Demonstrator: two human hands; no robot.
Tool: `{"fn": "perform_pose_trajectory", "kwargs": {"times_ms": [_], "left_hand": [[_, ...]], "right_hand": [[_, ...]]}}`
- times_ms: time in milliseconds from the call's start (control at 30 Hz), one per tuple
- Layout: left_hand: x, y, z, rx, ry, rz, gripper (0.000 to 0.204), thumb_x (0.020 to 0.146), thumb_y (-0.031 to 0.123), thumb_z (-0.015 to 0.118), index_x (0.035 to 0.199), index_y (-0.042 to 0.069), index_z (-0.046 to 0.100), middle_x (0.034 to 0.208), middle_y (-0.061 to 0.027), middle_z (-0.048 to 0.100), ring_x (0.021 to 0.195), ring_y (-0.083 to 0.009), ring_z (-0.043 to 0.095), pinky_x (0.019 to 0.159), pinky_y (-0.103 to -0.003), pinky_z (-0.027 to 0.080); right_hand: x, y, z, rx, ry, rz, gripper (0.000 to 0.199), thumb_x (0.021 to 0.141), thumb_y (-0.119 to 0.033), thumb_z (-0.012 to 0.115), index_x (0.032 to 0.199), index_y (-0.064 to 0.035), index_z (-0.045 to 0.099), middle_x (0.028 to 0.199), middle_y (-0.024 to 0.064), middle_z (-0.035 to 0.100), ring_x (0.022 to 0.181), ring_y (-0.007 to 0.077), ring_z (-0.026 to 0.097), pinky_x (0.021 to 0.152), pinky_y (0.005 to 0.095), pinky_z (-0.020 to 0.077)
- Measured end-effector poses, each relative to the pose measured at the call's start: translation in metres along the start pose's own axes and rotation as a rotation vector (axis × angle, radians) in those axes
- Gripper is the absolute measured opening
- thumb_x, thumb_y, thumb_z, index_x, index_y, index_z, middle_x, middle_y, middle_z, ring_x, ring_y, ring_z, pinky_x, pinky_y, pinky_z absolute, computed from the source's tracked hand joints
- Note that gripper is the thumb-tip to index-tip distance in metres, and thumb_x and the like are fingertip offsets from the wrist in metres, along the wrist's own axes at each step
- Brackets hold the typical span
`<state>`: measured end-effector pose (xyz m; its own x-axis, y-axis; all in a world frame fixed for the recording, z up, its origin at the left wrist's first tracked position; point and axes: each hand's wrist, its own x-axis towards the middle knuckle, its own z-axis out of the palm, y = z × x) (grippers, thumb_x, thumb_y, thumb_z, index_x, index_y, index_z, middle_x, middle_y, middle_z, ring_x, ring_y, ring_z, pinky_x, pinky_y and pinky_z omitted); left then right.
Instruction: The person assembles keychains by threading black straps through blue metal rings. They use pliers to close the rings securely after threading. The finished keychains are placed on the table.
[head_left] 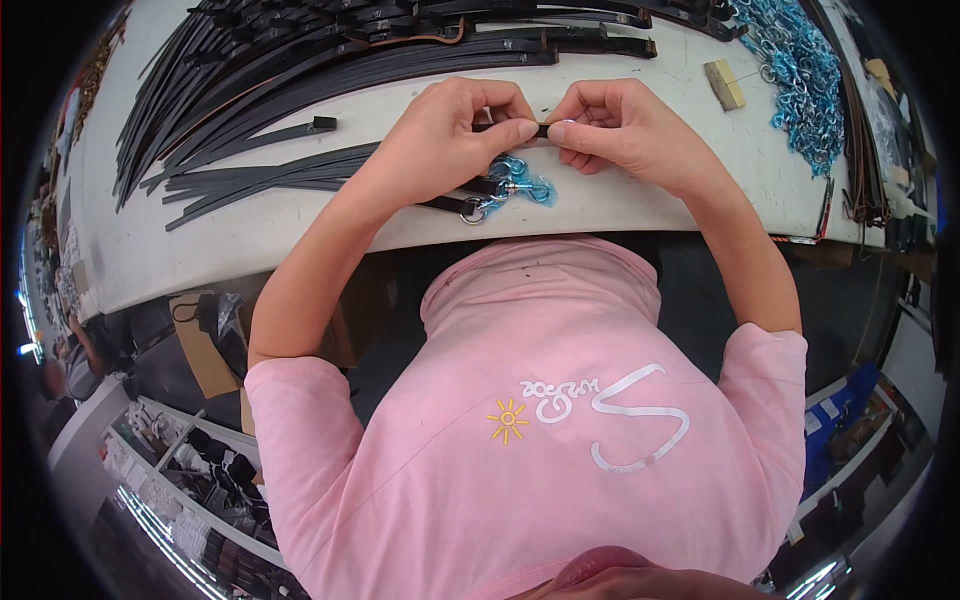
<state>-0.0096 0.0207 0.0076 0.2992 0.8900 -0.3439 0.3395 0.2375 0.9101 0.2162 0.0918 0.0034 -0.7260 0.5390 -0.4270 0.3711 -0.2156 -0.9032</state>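
Thumb and fingers of my left hand pinch a narrow black strap above the white table. Close by on the right, my right hand pinches the strap's other visible part, where a small shiny bit shows at the fingertips. Most of this strap is hidden by my fingers. Just below my hands, a silver snap hook partly wrapped in blue film lies at the ends of several finished-looking black straps. A metal ring sits on one strap end.
A large pile of black straps covers the table's far left. At the far right lie a small yellowish block and a heap of blue-wrapped metal hooks. Dark cords hang at the right edge.
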Motion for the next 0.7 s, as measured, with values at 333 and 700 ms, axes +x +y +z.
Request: {"fn": "perform_pose_trajectory", "kwargs": {"times_ms": [333, 700], "left_hand": [[-0.028, 0.005, 0.011, 0.392, 0.379, 0.387, 0.024, 0.085, 0.004, 0.077, 0.108, 0.001, 0.071, 0.087, -0.0034, 0.065, 0.063, -0.0084, 0.049, 0.056, -0.022, 0.04], [-0.023, -0.006, 0.018, 0.423, 0.412, 0.429, 0.02, 0.083, 0.011, 0.077, 0.103, 0.009, 0.074, 0.08, -0.0041, 0.063, 0.059, -0.0191, 0.058, 0.054, -0.031, 0.046]], "right_hand": [[-0.005, -0.007, -0.004, 0.033, -0.093, -0.068, 0.021, 0.102, -0.022, 0.06, 0.108, -0.0014, 0.061, 0.09, 0.0023, 0.067, 0.087, 0.008, 0.062, 0.084, 0.0236, 0.0518], [-0.003, -0.008, 0.017, -0.394, 0.097, -0.208, 0.017, 0.094, -0.021, 0.06, 0.098, -0.0048, 0.065, 0.078, 0.0113, 0.069, 0.073, 0.028, 0.064, 0.069, 0.0374, 0.0475]]}}
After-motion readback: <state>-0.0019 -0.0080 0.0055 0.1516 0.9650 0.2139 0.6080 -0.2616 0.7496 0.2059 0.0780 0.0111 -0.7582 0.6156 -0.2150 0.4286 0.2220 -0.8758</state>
